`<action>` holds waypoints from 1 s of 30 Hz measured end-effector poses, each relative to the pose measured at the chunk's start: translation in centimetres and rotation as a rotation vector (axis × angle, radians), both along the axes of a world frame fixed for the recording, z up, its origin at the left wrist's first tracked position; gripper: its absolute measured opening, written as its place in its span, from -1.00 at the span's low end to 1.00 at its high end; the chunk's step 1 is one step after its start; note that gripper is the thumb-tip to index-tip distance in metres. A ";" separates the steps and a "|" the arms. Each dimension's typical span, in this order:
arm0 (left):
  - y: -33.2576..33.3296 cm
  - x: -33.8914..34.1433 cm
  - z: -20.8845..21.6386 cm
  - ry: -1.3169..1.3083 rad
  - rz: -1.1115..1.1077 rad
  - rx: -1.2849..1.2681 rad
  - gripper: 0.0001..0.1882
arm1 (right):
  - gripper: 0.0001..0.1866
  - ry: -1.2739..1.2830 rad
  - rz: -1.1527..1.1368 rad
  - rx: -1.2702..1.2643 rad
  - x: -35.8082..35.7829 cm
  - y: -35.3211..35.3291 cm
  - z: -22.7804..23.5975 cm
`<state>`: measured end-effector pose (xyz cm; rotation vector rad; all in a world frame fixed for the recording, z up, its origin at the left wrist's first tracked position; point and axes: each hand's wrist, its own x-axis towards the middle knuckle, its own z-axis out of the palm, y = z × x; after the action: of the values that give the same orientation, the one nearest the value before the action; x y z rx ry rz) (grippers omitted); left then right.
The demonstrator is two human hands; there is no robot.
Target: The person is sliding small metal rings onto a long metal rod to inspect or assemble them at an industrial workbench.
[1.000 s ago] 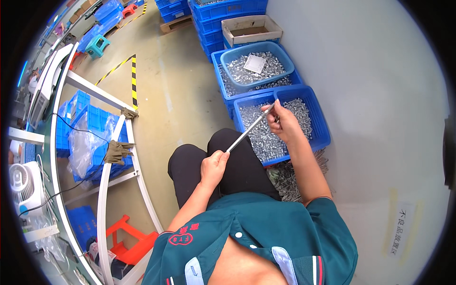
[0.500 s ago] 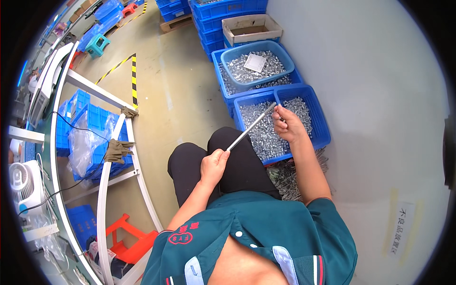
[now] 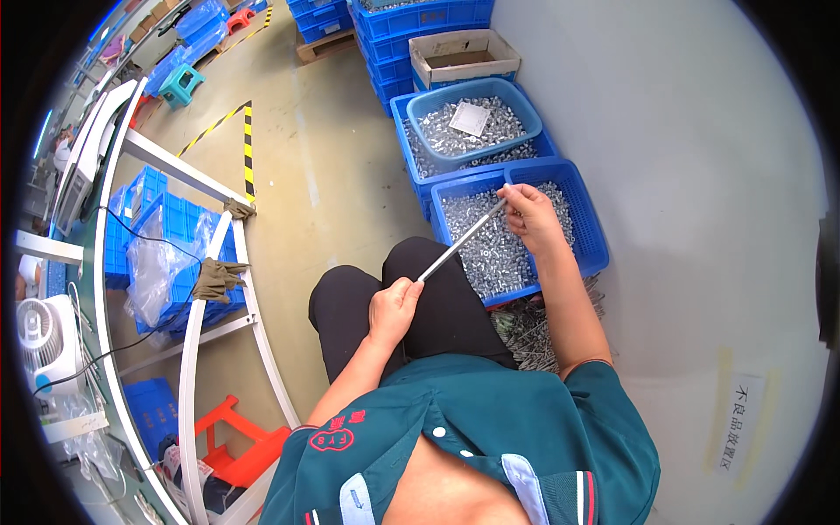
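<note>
A thin silver metal rod slants up and to the right above my lap and a bin. My left hand is closed round its lower end. At the upper end, my right hand pinches the tip between thumb and fingers; whether a small part is also in those fingers is hidden. Beneath the right hand, a divided blue bin contains many small silver metal fittings.
Behind that bin, a light-blue tub of fittings with a white card sits in another bin. Long metal pieces lie beside my right thigh. A grey wall rises on the right; a white frame stands left.
My right hand has shifted slightly left and up, and its fingers have come onto the rod's upper tip. The left hand stays on the lower end.
</note>
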<state>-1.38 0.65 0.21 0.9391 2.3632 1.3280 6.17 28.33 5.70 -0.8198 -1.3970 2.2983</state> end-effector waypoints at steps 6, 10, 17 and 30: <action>0.1 0.0 0.1 -0.060 0.019 -0.007 -0.67 | -0.77 -0.111 0.155 -0.050 -0.5 -2.4 -0.4; 0.0 -0.1 -0.2 -0.036 0.018 -0.005 -0.67 | -0.78 0.007 0.181 -0.276 0.6 -3.1 -0.7; 0.3 -0.2 0.5 -0.081 0.018 -0.027 -0.63 | -0.80 0.098 -0.001 -0.713 2.3 -1.2 -5.3; -0.1 0.0 -0.1 -0.015 0.000 -0.013 -0.66 | -0.87 0.351 -0.056 -0.798 0.1 1.5 -2.0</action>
<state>-1.38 0.57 0.12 0.9227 2.3576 1.3136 6.30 29.87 3.69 -0.5783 -0.2788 2.7820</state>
